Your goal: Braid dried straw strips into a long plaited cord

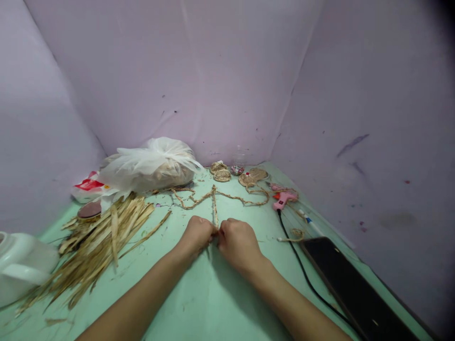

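Observation:
My left hand (pixel 200 232) and my right hand (pixel 237 244) meet in the middle of the green table, both closed. Between them they grip the near end of a braided cord (pixel 214 208) of dry plant fibre. From my fingers the cord runs straight away from me to a point, where more cord (pixel 245 201) spreads out in loops to the left and right. The fingertips and the gripped end are mostly hidden. To the left lies a pile of dry fibre strips (pixel 103 246).
At the back left sits a white plastic bag (pixel 152 163); a white jug (pixel 24 267) stands far left. Coiled fibre pieces (pixel 222 175) lie at the back. On the right are a pink glue gun (pixel 284 199), its black cable (pixel 302 265) and a dark phone (pixel 351 284).

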Demonstrator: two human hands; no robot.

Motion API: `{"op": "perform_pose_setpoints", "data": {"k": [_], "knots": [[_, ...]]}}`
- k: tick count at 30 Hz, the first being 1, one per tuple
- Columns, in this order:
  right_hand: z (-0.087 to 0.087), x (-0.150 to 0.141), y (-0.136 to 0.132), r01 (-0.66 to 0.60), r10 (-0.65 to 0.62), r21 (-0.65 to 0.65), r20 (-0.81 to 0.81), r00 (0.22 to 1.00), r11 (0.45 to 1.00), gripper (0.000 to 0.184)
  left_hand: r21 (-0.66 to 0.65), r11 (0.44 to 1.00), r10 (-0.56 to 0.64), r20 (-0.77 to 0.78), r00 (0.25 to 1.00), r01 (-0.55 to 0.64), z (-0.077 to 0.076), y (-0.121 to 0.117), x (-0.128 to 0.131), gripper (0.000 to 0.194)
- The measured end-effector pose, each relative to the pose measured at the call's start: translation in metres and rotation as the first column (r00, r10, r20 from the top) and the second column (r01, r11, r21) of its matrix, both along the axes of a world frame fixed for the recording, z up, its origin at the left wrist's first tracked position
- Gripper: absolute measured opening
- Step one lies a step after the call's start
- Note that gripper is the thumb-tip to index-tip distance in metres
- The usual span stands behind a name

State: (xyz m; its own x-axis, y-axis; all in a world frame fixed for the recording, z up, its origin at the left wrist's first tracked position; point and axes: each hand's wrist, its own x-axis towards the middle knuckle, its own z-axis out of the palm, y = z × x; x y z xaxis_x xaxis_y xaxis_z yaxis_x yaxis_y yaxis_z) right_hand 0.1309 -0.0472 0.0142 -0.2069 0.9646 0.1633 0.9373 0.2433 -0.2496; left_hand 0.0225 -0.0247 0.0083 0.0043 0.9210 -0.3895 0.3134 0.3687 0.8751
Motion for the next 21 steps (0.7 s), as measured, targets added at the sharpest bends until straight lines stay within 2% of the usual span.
{"op": "perform_pose_setpoints", "data": {"k": [4, 8, 11, 16, 19, 21], "knots": [[-0.002, -0.004, -0.005, -0.078, 0.077, 0.026, 0.038, 0.996, 0.997, 0.019, -0.066, 0.997, 0.033, 0.06, 0.998, -0.029, 0.006, -0.003, 0.0, 0.019], [-0.002, -0.006, -0.007, -0.098, 0.098, 0.017, 0.036, 0.995, 0.995, 0.018, -0.092, 0.994, 0.068, 0.128, 0.989, -0.056, 0.007, -0.001, -0.004, 0.02], [-0.005, -0.011, -0.01, -0.08, 0.077, 0.04, 0.054, 0.996, 0.996, 0.02, -0.126, 0.991, 0.058, 0.185, 0.981, -0.035, 0.006, 0.002, -0.008, 0.018], [-0.009, -0.023, -0.023, -0.125, 0.12, 0.036, 0.11, 0.987, 0.992, 0.026, -0.141, 0.99, 0.009, 0.255, 0.967, 0.028, 0.006, 0.002, -0.012, 0.014], [-0.001, -0.017, -0.022, -0.106, 0.106, 0.032, 0.01, 0.994, 0.994, 0.021, -0.114, 0.993, -0.011, 0.211, 0.977, 0.036, 0.007, 0.003, -0.012, 0.01], [0.006, -0.005, -0.012, -0.057, 0.06, 0.024, -0.149, 0.987, 0.998, 0.025, -0.104, 0.993, -0.042, 0.187, 0.981, 0.062, 0.005, 0.005, -0.014, 0.007]]}}
